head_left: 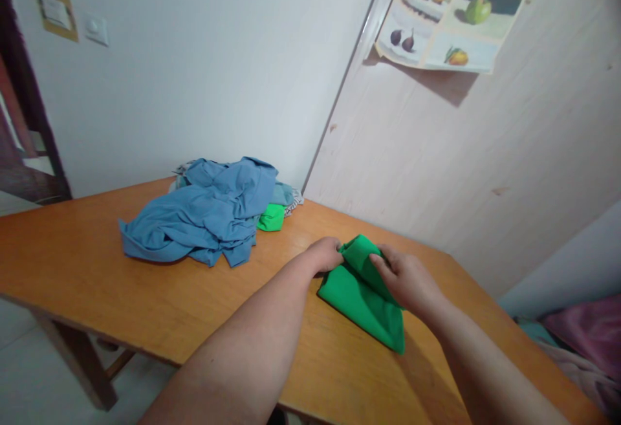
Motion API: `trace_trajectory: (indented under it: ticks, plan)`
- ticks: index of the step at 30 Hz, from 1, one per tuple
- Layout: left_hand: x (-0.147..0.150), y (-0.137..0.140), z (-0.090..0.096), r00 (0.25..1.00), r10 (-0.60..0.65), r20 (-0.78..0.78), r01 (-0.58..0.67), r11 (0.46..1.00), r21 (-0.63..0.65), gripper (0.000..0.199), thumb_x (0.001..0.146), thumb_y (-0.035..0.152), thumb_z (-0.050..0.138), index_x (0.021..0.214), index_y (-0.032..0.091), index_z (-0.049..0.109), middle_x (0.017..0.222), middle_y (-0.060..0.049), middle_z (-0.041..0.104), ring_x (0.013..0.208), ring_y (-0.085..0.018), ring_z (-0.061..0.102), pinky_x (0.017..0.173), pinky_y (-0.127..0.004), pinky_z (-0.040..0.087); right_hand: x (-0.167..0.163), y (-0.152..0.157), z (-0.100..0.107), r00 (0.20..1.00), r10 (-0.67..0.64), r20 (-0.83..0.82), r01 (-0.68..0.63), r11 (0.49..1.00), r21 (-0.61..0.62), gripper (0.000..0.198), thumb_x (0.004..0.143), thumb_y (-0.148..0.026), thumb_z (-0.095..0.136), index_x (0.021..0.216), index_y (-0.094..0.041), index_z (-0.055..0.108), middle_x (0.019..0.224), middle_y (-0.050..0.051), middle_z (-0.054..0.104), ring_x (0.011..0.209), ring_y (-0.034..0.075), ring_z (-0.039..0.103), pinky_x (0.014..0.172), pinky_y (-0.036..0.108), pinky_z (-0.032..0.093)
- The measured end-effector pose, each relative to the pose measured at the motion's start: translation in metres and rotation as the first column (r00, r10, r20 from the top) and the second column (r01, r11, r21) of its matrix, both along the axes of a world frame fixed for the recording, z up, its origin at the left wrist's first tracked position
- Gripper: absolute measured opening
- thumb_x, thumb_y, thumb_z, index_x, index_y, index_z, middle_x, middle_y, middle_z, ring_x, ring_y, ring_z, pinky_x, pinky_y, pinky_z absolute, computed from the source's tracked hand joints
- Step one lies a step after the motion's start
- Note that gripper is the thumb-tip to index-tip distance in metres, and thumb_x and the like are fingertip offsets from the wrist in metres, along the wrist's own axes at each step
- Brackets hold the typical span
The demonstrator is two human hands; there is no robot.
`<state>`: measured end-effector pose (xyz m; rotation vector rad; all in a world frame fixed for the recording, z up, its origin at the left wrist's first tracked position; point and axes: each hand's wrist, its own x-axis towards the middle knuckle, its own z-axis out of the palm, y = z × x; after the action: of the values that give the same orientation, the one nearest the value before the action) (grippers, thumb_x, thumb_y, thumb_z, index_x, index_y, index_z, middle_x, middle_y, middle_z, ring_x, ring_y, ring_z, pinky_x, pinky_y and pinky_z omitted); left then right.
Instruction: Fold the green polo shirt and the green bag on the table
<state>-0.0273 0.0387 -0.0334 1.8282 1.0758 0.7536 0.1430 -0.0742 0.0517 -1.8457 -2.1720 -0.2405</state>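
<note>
A dark green piece of folded cloth (361, 305), perhaps a garment, lies on the wooden table (233, 302) in front of me. My left hand (326, 254) grips its far left edge, with the fingertips partly hidden by the fabric. On the far right side, my right hand (405, 277) pinches the cloth between thumb and fingers. Between the two hands the upper part of the cloth is raised and folded over toward me. Its near part rests flat, with a corner pointing toward the table's front edge.
A rumpled heap of blue cloth (208, 211) sits at the back left against the wall. Bright green fabric (272, 217) and striped fabric (294, 201) stick out beside it. A fruit poster (449, 17) hangs on the wall. Pink bedding (587, 334) lies beyond the table's right edge.
</note>
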Motion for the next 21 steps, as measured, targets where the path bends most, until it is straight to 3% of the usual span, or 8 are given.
trace_trajectory:
  ticks: [5, 11, 14, 21]
  plan:
    - [0.000, 0.006, -0.003, 0.999, -0.034, 0.038, 0.034, 0.999, -0.001, 0.011, 0.066, 0.025, 0.070, 0.071, 0.015, 0.067, 0.064, -0.001, 0.065, 0.062, -0.015, 0.058, 0.053, -0.022, 0.043, -0.026, -0.031, -0.032, 0.993, -0.042, 0.111, 0.034, 0.997, 0.074, 0.039, 0.100, -0.042, 0.036, 0.125, -0.024, 0.058, 0.084, 0.006, 0.074, 0.071, 0.023, 0.069, 0.057, 0.029, 0.041]
    - [-0.004, 0.009, -0.005, 0.986, -0.105, 0.127, 0.108, 0.994, -0.023, 0.011, 0.067, 0.025, 0.065, 0.070, 0.014, 0.067, 0.063, 0.001, 0.063, 0.057, -0.013, 0.053, 0.051, -0.022, 0.042, -0.044, -0.050, -0.064, 0.991, 0.037, 0.128, -0.061, 0.980, 0.191, 0.034, 0.097, -0.025, 0.042, 0.125, -0.014, 0.056, 0.118, 0.014, 0.069, 0.103, 0.027, 0.068, 0.081, 0.037, 0.052]
    - [-0.006, 0.008, -0.003, 0.977, -0.133, 0.165, 0.142, 0.989, -0.044, 0.012, 0.067, 0.025, 0.062, 0.070, 0.014, 0.067, 0.061, 0.000, 0.062, 0.054, -0.013, 0.052, 0.050, -0.023, 0.042, -0.043, -0.051, -0.067, 0.991, 0.063, 0.122, -0.087, 0.975, 0.207, 0.036, 0.095, -0.021, 0.042, 0.128, -0.013, 0.055, 0.124, 0.015, 0.067, 0.109, 0.027, 0.066, 0.087, 0.039, 0.052]
    - [-0.008, 0.006, 0.002, 0.974, -0.137, 0.181, 0.150, 0.987, -0.060, 0.011, 0.066, 0.022, 0.061, 0.070, 0.014, 0.067, 0.059, 0.000, 0.062, 0.054, -0.014, 0.053, 0.051, -0.024, 0.041, -0.035, -0.052, -0.060, 0.995, 0.050, 0.085, -0.067, 0.974, 0.216, 0.039, 0.096, -0.023, 0.041, 0.131, -0.016, 0.055, 0.120, 0.013, 0.069, 0.103, 0.028, 0.068, 0.083, 0.040, 0.055]
